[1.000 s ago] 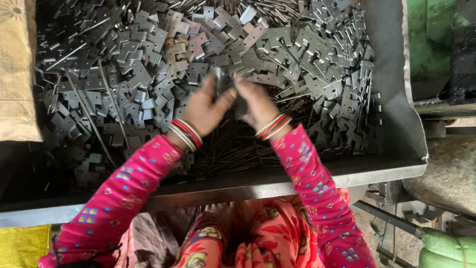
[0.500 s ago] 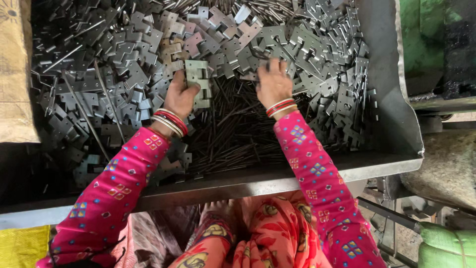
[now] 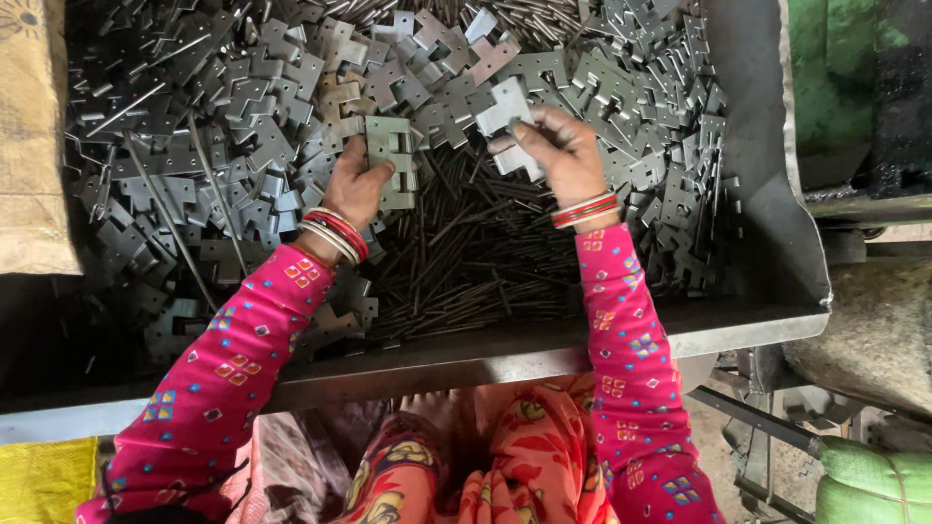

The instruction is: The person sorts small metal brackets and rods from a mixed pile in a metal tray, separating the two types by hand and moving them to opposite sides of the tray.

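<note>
Head view, looking down into a big metal tray (image 3: 767,243) full of stamped grey hinge plates (image 3: 243,126), with a loose heap of thin dark metal pins (image 3: 466,252) in the middle.

Left hand (image 3: 357,186): fingers curled around a small stack of hinge plates (image 3: 390,160), gripped from the left edge, stack held flat, just above the pin heap. Red and white bangles (image 3: 335,233) on that wrist.

Right hand (image 3: 555,153): pinching a single lighter-coloured hinge plate (image 3: 510,116), thumb on top, fingers under it, plate tilted and lifted off the pile. Red bangles (image 3: 584,210) on that wrist too.

The two hands are near each other but apart, pin heap below and between them.

Both arms in pink patterned sleeves (image 3: 621,330). A few long rods (image 3: 160,209) lie across the plates on the left. Tan sack (image 3: 29,136) at the left edge, green sack (image 3: 874,480) bottom right.
</note>
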